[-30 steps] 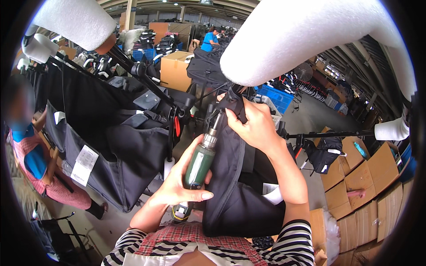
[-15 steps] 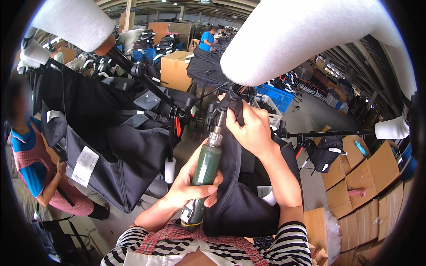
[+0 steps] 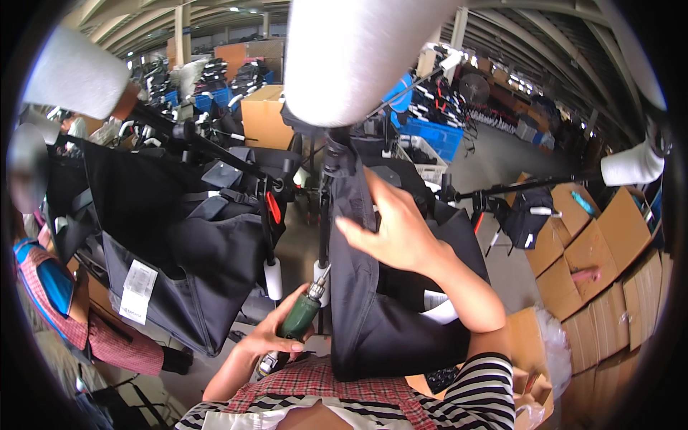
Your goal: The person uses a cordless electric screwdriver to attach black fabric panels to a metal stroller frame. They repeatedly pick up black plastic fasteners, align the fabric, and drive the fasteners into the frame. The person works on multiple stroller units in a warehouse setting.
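Note:
My left hand [image 3: 271, 339] is wrapped round a green electric screwdriver [image 3: 298, 317], held low near my apron with its bit tilted up and to the right. In front of me stands a black fabric body [image 3: 355, 287] on a tubular frame, its near panel hanging down. My right hand [image 3: 401, 229] rests against the upper edge of this fabric, thumb spread away from the fingers; some fingertips are hidden. A dark upright frame tube [image 3: 325, 229] rises beside the fabric. Above it is a thick tube wrapped in white foam [image 3: 344, 64].
A second black fabric body [image 3: 179, 265] with a white label stands at left, near a person in a checked apron [image 3: 122, 337]. Cardboard boxes [image 3: 588, 265] are stacked at right. Blue crates [image 3: 437, 140] and a large carton [image 3: 265, 115] stand farther back.
The screwdriver has dropped down and left, away from the fabric's top edge. My right hand has loosened its pinch there and spread its fingers. The view has shifted to the right.

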### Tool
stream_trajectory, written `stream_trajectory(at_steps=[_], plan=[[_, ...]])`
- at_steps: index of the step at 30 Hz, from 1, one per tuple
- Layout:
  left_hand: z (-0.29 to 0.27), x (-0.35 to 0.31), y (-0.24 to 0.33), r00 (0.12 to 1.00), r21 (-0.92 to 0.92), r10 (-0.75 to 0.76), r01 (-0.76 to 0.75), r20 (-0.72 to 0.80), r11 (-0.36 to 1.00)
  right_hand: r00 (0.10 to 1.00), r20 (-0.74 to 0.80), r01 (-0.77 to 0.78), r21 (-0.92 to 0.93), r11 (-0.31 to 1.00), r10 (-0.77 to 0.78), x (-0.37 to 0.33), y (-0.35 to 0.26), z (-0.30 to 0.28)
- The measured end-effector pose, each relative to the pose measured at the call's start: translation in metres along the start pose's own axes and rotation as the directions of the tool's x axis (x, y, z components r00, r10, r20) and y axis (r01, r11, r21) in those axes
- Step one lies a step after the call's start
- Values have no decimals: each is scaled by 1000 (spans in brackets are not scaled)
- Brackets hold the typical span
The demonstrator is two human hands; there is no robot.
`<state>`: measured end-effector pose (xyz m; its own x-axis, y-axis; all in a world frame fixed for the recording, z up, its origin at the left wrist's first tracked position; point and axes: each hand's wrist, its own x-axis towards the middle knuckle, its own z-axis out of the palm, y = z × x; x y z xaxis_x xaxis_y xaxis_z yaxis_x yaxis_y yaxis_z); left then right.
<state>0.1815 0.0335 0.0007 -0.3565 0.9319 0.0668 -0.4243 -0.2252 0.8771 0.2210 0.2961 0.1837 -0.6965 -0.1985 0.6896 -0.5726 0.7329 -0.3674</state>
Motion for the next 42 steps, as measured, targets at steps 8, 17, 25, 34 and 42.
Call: stream_trajectory(at_steps=[8,17,25,34,42], plan=[[-12,13,-55,935,742,-337,149,109,654,925,-127,-361,-15,932,357,-114,31,-89],[19,57,-24,783,840,-550,65,292,539,344,-529,-472,617,630,776,-271,84,-146],[64,95,32,944,307,-250,178,215,935,244,-532,-476,663,578,811,-315,73,-62],[76,112,18,941,-29,42,-34,335,999,560,-248,-786,143,602,790,-290,91,138],[75,105,17,976,-74,-35,52,215,996,209,-494,-111,845,523,844,-316,41,-24]])
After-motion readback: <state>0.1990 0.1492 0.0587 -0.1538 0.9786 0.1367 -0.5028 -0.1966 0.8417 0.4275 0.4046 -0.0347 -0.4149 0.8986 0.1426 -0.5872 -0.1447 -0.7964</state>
